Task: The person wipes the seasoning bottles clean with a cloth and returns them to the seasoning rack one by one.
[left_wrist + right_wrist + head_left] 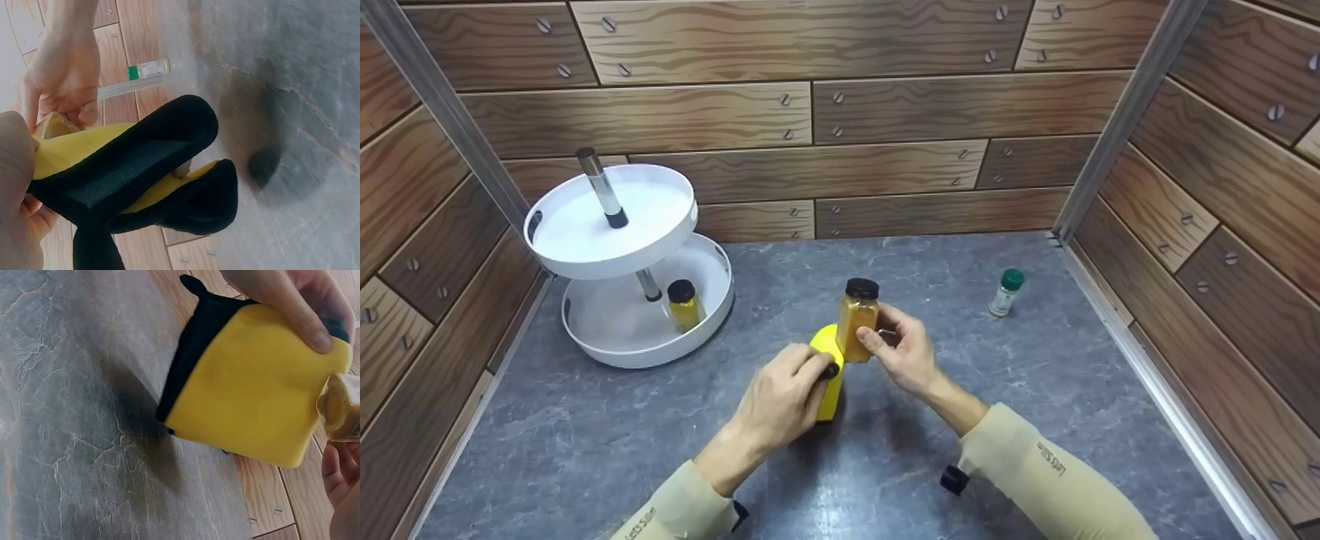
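A folded yellow cloth with black edging hangs from my left hand, which pinches its upper part. In the right wrist view the cloth spreads out flat, the left thumb pressed on its yellow face. My right hand holds a spice jar upright between thumb and fingers, above the table. The jar has a black lid and orange-yellow contents. Its bottom faces the right wrist camera, close against the cloth; whether they touch, I cannot tell.
At the left stands a white two-tier round tray; its lower tier holds a black-lidded yellow jar. A green-capped spice bottle stands on the grey table at the right. Wood-patterned walls surround the table's back and sides.
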Motion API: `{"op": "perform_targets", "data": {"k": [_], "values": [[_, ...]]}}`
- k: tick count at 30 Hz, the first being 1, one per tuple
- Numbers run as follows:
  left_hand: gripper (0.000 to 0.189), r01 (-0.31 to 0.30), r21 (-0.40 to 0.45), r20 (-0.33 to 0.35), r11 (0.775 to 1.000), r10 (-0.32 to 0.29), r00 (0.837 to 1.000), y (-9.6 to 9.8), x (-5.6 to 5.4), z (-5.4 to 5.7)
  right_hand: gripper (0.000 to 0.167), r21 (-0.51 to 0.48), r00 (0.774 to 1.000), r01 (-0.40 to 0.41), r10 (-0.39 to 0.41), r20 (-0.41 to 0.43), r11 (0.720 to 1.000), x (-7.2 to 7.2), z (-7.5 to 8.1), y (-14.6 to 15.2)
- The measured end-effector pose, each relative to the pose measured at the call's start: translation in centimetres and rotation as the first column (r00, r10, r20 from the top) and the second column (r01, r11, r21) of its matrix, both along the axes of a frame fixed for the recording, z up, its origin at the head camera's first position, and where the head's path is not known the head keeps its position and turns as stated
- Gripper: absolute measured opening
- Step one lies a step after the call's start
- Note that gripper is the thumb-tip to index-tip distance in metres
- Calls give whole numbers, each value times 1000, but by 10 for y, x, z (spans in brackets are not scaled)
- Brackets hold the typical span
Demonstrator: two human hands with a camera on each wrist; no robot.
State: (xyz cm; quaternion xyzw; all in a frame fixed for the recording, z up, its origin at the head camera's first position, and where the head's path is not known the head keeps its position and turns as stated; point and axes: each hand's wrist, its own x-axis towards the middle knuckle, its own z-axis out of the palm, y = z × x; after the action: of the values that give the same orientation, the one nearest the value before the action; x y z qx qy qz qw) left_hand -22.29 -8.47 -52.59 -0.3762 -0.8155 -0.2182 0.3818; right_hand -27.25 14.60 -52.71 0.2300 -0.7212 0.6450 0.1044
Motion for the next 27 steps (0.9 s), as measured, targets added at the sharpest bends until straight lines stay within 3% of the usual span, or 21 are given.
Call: {"op": "perform_targets", "data": {"k": [13,27], "values": [[13,-51,9,-45,999,51,998,-12,-2,4,37,33,999,40,-39,-9,999,-1,-7,10],[16,-104,32,-58,994,106,993,-30,-4,6,37,197,996,65,-74,39,978,2,-41,32]]}}
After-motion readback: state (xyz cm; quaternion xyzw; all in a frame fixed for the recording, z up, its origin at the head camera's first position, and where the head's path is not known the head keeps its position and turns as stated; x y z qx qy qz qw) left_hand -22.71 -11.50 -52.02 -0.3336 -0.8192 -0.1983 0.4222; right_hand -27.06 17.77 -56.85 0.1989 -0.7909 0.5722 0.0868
